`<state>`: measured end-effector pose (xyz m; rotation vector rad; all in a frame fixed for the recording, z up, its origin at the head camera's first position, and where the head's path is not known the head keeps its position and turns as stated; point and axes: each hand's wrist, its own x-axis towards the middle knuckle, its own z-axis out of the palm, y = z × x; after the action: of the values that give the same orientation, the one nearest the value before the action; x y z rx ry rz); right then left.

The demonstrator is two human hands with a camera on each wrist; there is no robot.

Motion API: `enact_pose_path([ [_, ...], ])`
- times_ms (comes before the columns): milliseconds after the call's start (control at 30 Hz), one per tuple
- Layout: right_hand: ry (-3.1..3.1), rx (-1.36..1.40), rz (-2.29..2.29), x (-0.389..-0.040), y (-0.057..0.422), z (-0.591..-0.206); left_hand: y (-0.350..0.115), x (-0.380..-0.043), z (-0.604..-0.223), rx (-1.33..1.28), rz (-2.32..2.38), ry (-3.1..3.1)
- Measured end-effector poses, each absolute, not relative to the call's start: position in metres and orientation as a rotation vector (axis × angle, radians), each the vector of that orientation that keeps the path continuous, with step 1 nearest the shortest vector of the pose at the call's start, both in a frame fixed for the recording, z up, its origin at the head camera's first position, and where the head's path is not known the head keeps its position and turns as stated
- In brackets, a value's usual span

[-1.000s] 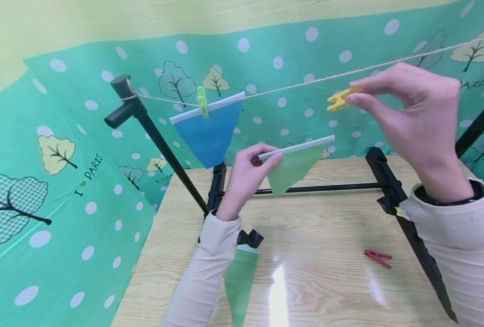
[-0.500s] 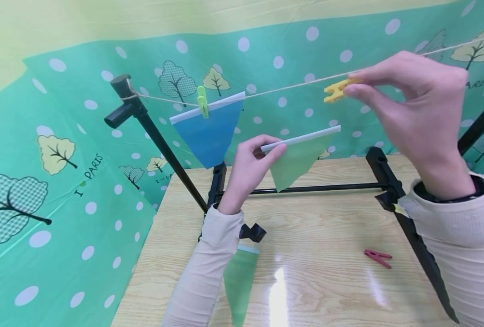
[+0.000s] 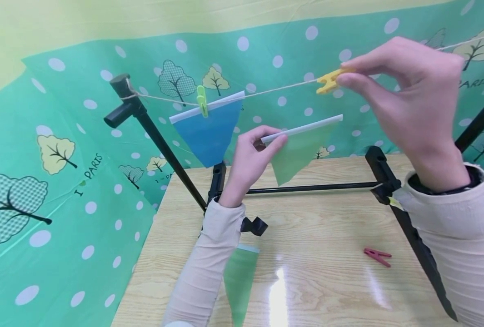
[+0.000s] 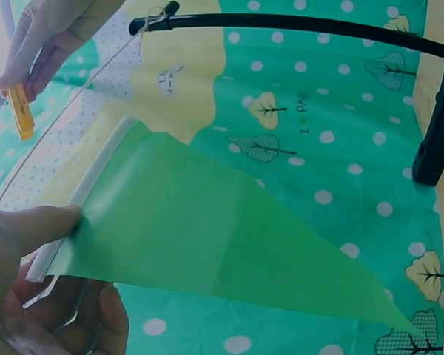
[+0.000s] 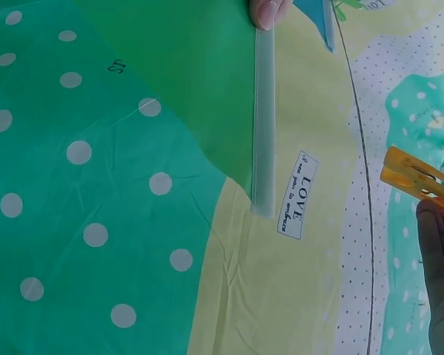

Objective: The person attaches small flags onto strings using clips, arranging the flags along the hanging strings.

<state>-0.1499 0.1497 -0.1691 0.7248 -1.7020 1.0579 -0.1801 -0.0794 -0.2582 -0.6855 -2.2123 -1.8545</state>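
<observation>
Currently both hands are occupied. The left hand (image 3: 251,161) pinches the green flag (image 3: 301,154) between thumb and fingers, at the left end of its white band (image 3: 315,125). The right hand (image 3: 415,104) pinches the yellow peg (image 3: 329,81) by its tail end between thumb and forefinger; whether the peg's mouth is parted cannot be told.

Key relation: band to string (image 3: 280,88). In the head view the flag is below the string, band uppermost, its long axis rising to the right and running roughly parallel to the string. The flag's body hangs tilted, point downward. In the right wrist view the string passes between band and peg, apart from both; the peg's mouth faces the string. The right hand is nearer the string, the left hand lower. Judgement: the coming move depends on that gap between band and string, with the right end of the band unheld.

Elsewhere: a blue flag (image 3: 209,136) hangs from the string by a lime peg (image 3: 202,101), left of the green flag. On the tabletop (image 3: 319,272), a second flag (image 3: 240,281) lies beside the left sleeve (image 3: 202,268); a red peg (image 3: 376,256) lies towards the right.
</observation>
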Motion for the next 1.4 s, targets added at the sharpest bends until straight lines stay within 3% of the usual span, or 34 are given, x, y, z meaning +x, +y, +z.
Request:
enact_pose_path([
  [1400, -1.873, 0.848, 0.621, -0.169, 0.142, -0.156, -0.075, -0.191, -0.236, -0.694, -1.778, -2.164],
])
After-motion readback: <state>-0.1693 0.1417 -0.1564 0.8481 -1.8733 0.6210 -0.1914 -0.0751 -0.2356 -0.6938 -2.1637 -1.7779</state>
